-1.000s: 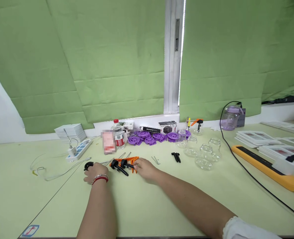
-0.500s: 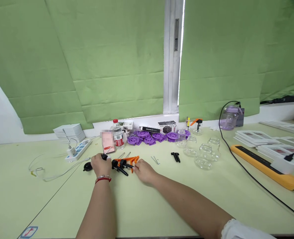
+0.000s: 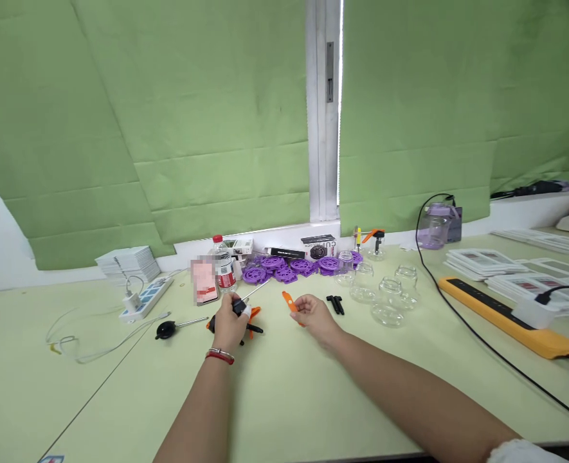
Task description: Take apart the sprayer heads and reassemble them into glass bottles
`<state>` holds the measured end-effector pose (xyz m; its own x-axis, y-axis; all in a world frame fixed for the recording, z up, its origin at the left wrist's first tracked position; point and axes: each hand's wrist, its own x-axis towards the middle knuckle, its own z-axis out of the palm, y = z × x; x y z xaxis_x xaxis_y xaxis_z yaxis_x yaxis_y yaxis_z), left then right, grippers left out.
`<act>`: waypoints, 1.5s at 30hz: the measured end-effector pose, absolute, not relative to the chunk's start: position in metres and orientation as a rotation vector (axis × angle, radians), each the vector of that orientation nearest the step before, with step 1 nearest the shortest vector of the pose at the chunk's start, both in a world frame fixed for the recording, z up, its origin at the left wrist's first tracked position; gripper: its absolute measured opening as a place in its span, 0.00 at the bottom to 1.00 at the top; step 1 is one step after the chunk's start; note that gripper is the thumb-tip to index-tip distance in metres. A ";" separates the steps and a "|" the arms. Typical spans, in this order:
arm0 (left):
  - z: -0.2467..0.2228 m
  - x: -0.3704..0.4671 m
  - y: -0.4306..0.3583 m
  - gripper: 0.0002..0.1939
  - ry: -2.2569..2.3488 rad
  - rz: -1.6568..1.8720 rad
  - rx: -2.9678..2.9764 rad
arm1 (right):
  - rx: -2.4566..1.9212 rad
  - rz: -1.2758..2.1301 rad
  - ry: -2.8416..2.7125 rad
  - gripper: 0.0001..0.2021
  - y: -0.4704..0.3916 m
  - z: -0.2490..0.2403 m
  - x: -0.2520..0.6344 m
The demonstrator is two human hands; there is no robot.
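My left hand (image 3: pixel 230 325) is closed around a black part with a thin metal rod (image 3: pixel 258 290) that points up and to the right. Beneath and beside that hand lie orange and black plastic parts (image 3: pixel 254 328), partly covered by it. My right hand (image 3: pixel 317 319) pinches a flat orange plastic piece (image 3: pixel 289 300), held up at a slant. To the left of my left hand, a round black part (image 3: pixel 166 330) with its own metal rod rests on the table. Just right of my right hand are two short black pieces (image 3: pixel 335 305).
Several clear glass jars (image 3: pixel 388 312) stand right of centre. Purple plastic discs (image 3: pixel 284 273), a red-capped bottle (image 3: pixel 225 273) and a phone (image 3: pixel 205 283) are at the back. A white power strip (image 3: pixel 146 299) lies left; an orange-yellow one (image 3: pixel 506 321) with black cables lies right.
My right hand has moved right and now lifts an orange piece off the pile. My left hand has shifted right with a black rod part, away from the round black part.
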<state>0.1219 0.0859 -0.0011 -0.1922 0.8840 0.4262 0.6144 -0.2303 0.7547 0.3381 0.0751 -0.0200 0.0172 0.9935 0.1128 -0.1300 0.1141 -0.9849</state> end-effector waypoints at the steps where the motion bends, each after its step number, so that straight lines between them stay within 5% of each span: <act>1: -0.001 0.128 0.084 0.16 1.674 1.383 1.817 | -1.016 1.220 -1.110 0.17 0.072 -0.018 0.347; 13: -0.007 0.170 0.069 0.20 1.328 0.944 1.951 | -0.846 1.431 -0.839 0.14 0.065 -0.027 0.396; 45: -0.023 0.179 0.074 0.22 1.028 0.989 1.811 | -0.723 1.539 -1.157 0.14 0.052 -0.027 0.391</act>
<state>0.1787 0.0740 -0.0230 0.3606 0.9035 0.2317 0.2667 -0.3380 0.9026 0.3906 0.0525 -0.0265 -0.2856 0.9518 0.1118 -0.3714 -0.0024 -0.9285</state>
